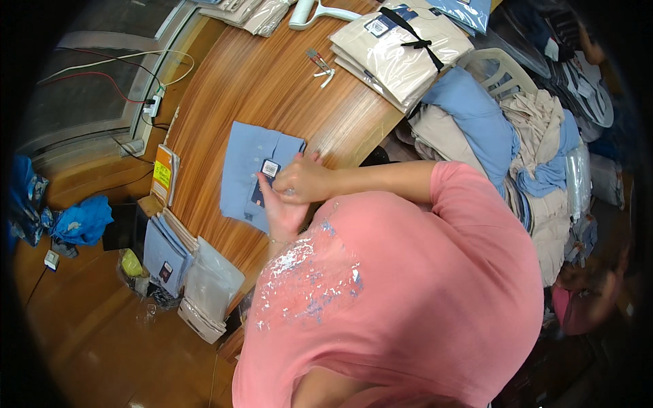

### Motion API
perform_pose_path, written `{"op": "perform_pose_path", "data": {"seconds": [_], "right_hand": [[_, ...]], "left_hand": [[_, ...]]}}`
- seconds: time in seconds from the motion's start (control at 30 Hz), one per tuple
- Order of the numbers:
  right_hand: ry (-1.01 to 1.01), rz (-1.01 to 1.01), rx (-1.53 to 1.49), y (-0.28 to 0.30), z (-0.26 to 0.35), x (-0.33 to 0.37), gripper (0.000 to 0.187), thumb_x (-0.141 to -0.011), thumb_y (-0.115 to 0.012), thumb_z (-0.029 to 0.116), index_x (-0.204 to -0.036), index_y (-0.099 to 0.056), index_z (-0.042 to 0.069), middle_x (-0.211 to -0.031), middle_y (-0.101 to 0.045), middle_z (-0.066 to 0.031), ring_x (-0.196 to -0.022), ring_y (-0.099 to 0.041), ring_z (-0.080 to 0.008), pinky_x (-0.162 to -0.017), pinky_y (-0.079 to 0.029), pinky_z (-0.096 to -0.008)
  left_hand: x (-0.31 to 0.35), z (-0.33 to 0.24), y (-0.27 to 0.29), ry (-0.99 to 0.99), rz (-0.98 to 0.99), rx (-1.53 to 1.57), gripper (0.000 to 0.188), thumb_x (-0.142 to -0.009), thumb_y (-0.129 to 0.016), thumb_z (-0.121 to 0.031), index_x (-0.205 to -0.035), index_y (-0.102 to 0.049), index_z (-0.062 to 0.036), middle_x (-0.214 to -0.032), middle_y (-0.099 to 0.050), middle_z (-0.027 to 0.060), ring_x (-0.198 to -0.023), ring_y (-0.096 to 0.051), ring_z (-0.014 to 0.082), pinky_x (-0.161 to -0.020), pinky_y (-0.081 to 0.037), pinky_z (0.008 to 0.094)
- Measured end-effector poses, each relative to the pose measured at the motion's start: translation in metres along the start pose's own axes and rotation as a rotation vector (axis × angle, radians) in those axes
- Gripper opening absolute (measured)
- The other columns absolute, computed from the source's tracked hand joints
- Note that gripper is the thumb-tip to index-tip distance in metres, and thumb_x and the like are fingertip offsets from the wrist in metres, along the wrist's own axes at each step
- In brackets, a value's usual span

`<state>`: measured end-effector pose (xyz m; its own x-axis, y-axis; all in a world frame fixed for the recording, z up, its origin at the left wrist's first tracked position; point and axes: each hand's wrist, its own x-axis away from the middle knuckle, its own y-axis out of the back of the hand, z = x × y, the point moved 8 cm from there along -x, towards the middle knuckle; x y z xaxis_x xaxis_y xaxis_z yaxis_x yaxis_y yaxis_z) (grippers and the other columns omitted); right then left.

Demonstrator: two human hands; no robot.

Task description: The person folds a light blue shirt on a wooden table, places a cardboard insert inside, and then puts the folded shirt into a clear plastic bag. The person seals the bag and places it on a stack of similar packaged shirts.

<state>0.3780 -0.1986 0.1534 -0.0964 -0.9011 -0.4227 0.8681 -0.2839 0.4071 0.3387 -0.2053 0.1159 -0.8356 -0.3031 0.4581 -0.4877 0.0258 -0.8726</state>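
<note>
Pink shirt (422, 272), right fingers (291, 188) curled, grip of left fingers (266, 194) unclear, blue garment (238, 160) beneath, clear bags (443, 45) holding cream clothes (360, 51)

Bright wooden table (272, 88), glare on the plastic-wrapped stack (401, 58), curved fisheye edges, dark blurry right margin.

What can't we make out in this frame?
Head view:
- Whatever the right hand may grip: hidden by its own curled fingers.
- Most of the left hand's forearm: covered by the pink fabric shirt.
- Lower right part of the light-blue folded garment: behind the hands.
- Top of the beige folded fabric stack: cut off by the upper edge.
</note>
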Motion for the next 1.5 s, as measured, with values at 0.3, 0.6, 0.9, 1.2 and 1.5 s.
{"op": "perform_pose_path", "data": {"seconds": [0.3, 0.6, 0.9, 1.2, 1.5], "right_hand": [[0.422, -0.230, 0.121, 0.033, 0.028, 0.015, 0.024, -0.070, -0.059, 0.012, -0.093, -0.066, 0.010, -0.089, -0.064, -0.0084, -0.084, -0.061, -0.0259, -0.073, -0.048, -0.0350], [-0.496, -0.718, -0.751, 0.166, -0.074, 0.052, 0.015, -0.089, -0.059, 0.016, -0.092, -0.066, 0.003, -0.066, -0.054, 0.0016, -0.049, -0.036, -0.0015, -0.042, -0.026, -0.0163], [-0.972, -0.696, -0.657, 0.133, -0.160, 0.178, 0.057, -0.094, -0.045, 0.046, -0.049, -0.027, 0.016, -0.045, -0.026, 0.0056, -0.037, -0.026, -0.0064, -0.037, -0.018, -0.0232], [-1.070, -0.360, 0.012, 0.132, -0.194, 0.298, 0.054, -0.095, -0.044, 0.041, -0.054, -0.047, 0.006, -0.046, -0.039, 0.0001, -0.043, -0.029, -0.0143, -0.043, -0.025, -0.0334], [-0.982, 0.311, 0.374, 0.082, -0.253, 0.316, 0.030, -0.088, -0.052, 0.029, -0.093, -0.056, -0.001, -0.084, -0.059, -0.0186, -0.080, -0.058, -0.0243, -0.069, -0.045, -0.0392]], "left_hand": [[0.001, -0.002, -0.024, -0.020, 0.086, -0.210, 0.094, -0.082, -0.037, -0.071, -0.136, -0.024, 0.0046, -0.144, -0.023, 0.0223, -0.133, -0.024, 0.0338, -0.111, -0.020, 0.0452], [-0.028, 0.001, 0.004, 0.026, -0.111, -0.285, 0.084, -0.087, -0.039, -0.062, -0.144, -0.012, -0.0073, -0.148, -0.020, 0.0166, -0.136, -0.022, 0.0277, -0.106, -0.024, 0.0462], [-0.043, -0.010, -0.027, -0.118, -0.007, -0.732, 0.064, -0.096, -0.037, -0.043, -0.144, -0.015, -0.0079, -0.144, -0.029, 0.0183, -0.131, -0.034, 0.0286, -0.102, -0.032, 0.0412], [-0.026, -0.056, -0.012, -0.288, -0.093, -0.820, 0.056, -0.096, -0.040, -0.038, -0.141, -0.025, -0.0080, -0.133, -0.045, 0.0157, -0.117, -0.048, 0.0221, -0.097, -0.038, 0.0355], [0.023, -0.091, 0.024, -0.493, -0.286, -0.799, 0.045, -0.096, -0.041, -0.037, -0.132, -0.039, -0.0102, -0.124, -0.053, 0.0091, -0.115, -0.049, 0.0174, -0.097, -0.035, 0.0339]]}}
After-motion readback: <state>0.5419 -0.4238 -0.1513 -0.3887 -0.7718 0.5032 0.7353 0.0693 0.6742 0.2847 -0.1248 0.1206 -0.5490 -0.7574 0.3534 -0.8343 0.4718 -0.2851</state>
